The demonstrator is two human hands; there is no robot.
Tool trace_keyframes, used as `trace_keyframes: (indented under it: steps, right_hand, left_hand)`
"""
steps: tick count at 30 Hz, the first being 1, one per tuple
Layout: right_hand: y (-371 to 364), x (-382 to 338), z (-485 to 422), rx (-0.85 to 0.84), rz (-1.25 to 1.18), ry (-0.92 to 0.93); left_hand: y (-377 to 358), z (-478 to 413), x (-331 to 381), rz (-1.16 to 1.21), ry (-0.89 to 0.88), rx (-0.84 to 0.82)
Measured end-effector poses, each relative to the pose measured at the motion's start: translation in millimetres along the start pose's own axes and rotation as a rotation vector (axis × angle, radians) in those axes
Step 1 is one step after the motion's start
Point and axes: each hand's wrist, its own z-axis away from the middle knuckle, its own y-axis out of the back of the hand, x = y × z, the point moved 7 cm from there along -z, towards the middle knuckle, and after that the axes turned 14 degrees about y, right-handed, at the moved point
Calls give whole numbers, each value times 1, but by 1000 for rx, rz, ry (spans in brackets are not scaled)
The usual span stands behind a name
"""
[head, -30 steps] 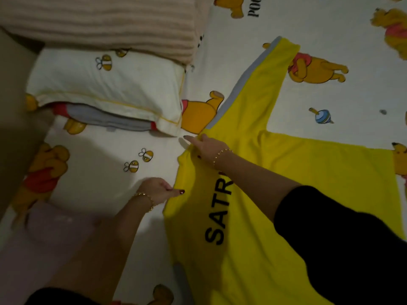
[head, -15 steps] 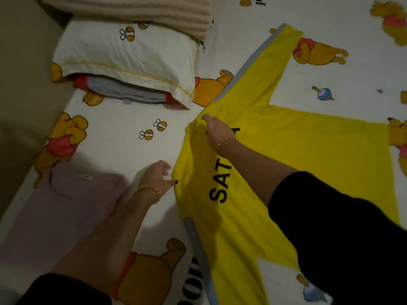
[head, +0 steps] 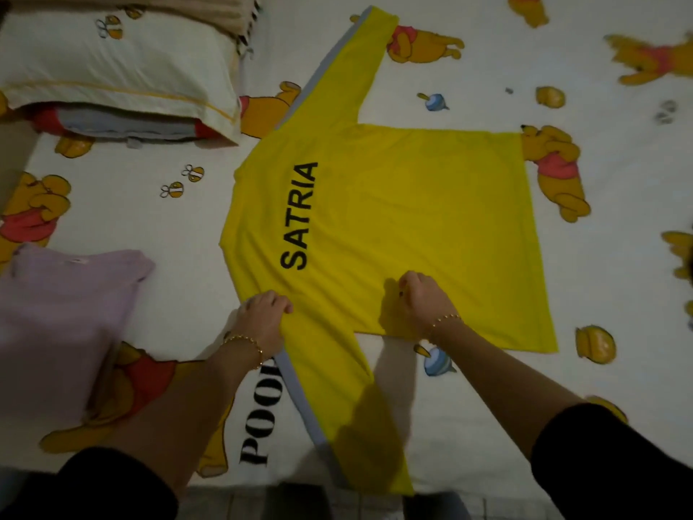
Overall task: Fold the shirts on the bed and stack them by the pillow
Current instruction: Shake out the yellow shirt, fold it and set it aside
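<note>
Your bed [head: 607,264] wears a bear-printed sheet. Flat across its middle lies the yellow shirt [head: 412,219], back up, sleeves spread — a lilac shirt [head: 56,324] lies at your left edge. At the top left, a pillow [head: 123,58] rests on folded clothes [head: 131,126], a beige blanket [head: 210,5] just behind it.

The yellow shirt [head: 393,204] lies spread back-up on the bed [head: 607,279]. The left grip [head: 262,317] pinches its near shoulder, and the right grip [head: 420,298] clutches its near side. The pillow [head: 112,65] and the lilac shirt [head: 63,324] lie off its collar end.

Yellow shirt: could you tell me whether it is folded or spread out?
Spread out: the yellow shirt lies flat, lettering up, both sleeves extended, unfolded.
</note>
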Motion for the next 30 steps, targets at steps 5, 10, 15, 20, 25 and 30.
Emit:
trace_keyframes:
  steps: [5,10,15,20,25,30]
  right_hand:
    - [-11,27,70,-13,218,67]
    - [-13,50,89,117,460,-1]
    - [-13,72,84,212,523,-88]
    - [-11,80,84,229,555,-88]
    - [-1,93,91,62,473,-180]
    - [-5,89,121,-145,477,-94]
  left_hand:
    - [-26,16,3,-436,10,-110]
    - [-27,13,12,-500,-172,228]
    - [-17,10,28,-442,-341,646]
    - [-20,8,37,-237,-410,451]
    - [-33,11,2,-142,-336,135]
    - [-78,9,-59,-22,-138,-25]
